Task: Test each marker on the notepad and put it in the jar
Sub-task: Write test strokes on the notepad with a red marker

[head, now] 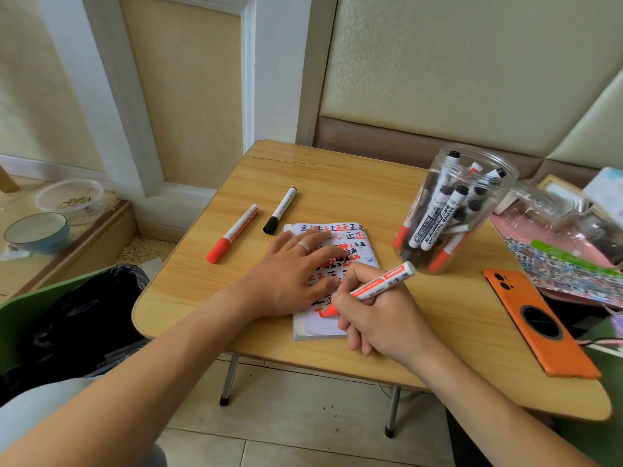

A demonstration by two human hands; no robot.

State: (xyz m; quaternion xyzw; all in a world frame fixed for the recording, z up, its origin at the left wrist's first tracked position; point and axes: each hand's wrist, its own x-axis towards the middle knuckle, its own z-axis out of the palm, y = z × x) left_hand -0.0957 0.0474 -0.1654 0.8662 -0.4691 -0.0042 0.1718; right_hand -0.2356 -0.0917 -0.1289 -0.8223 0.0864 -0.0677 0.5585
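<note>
A small wooden folding table [337, 183] stands on a tiled floor against a padded cream wall, filling the middle of the frame. At its centre lies the notepad [357, 241], its page crowded with red and black test marks. The right hand [377, 315] grips a red marker [384, 281] in a writing hold, tip down on the lower part of the page, while the left hand [290, 274] lies flat with fingers spread, pressing the notepad still. So the testing step appears to be in hand for this marker. Right of the notepad, toward the upper right of the frame, the clear plastic jar [499, 183] already holds several markers. Next, the marker would need capping, though no loose cap is visible, then a short carry up and right into the jar's open mouth. Left of the notepad two capped markers wait, a second red marker [232, 234] and a black marker [280, 210]. An orange phone [539, 325] rests at the table's right edge.
</note>
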